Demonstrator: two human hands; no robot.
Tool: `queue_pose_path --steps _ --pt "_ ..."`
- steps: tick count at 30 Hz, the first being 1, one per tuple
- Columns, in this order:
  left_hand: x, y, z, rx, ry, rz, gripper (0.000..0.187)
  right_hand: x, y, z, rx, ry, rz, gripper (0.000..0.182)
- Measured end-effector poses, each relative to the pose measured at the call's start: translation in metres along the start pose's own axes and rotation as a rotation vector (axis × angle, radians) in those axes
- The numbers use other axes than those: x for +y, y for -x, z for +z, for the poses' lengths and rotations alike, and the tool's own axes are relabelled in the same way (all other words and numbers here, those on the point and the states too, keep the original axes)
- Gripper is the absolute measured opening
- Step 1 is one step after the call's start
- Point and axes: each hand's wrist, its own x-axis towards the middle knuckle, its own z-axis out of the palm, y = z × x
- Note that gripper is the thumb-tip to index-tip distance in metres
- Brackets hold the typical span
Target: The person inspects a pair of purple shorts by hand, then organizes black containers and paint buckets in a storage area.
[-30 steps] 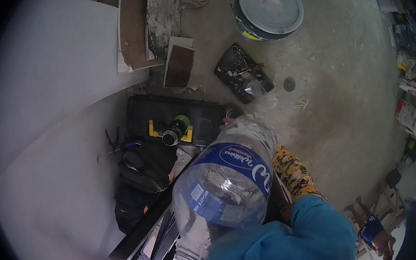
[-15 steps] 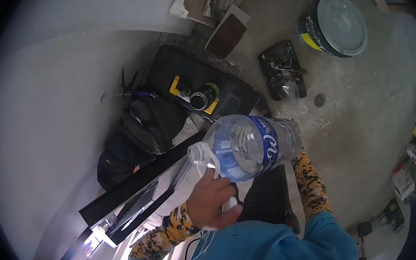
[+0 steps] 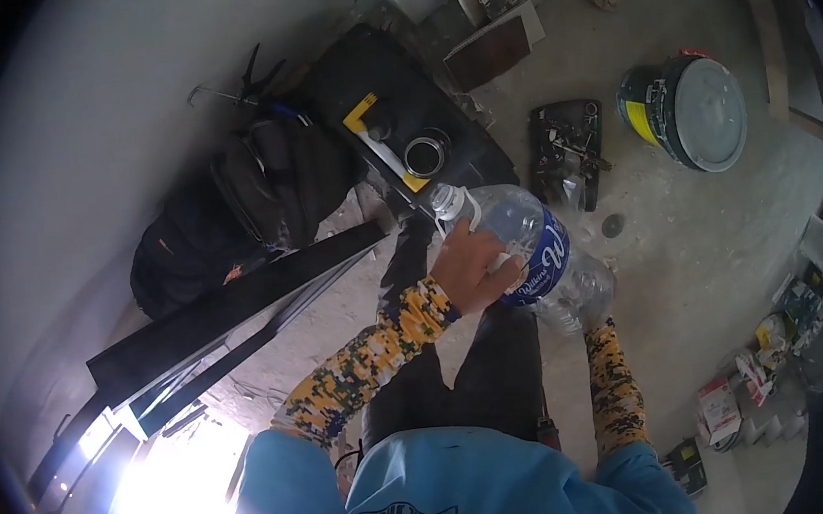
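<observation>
A large clear plastic water bottle with a blue label is tilted, its uncapped neck pointing up and left. Near that neck, my left hand is closed on the bottle's white handle. My right hand is at the bottle's base and supports it, its fingers largely hidden by the clear plastic. Just beyond the bottle's mouth stands an open dark tumbler with a metal rim. It rests on a black case beside a yellow-and-white bracket-shaped piece.
A black bag and a caulking gun lie by the wall at left. Black metal frame pieces stand before them. An open bit case and a lidded bucket sit on the floor at right.
Both hands have shifted the bottle so its neck lies nearer the tumbler, with its base lower at right. The view has also moved.
</observation>
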Motion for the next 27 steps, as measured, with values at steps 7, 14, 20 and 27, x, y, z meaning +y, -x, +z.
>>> queue_pose_path --steps 7,14,20,27 --pt "-0.03 -0.01 0.014 0.055 0.007 -0.054 0.029 0.009 0.01 -0.008 0.065 -0.794 0.316 0.075" --pt "-0.04 -0.013 0.013 0.13 -0.021 0.001 0.026 -0.019 0.015 0.016 0.166 -0.826 0.364 0.069" --pt "-0.058 -0.013 0.023 0.226 -0.138 0.235 0.023 0.023 0.029 0.002 -0.033 -1.177 0.313 0.071" --pt "-0.048 -0.015 0.011 0.095 -0.03 0.025 0.009 0.005 0.039 0.017 0.056 -0.064 0.181 0.071"
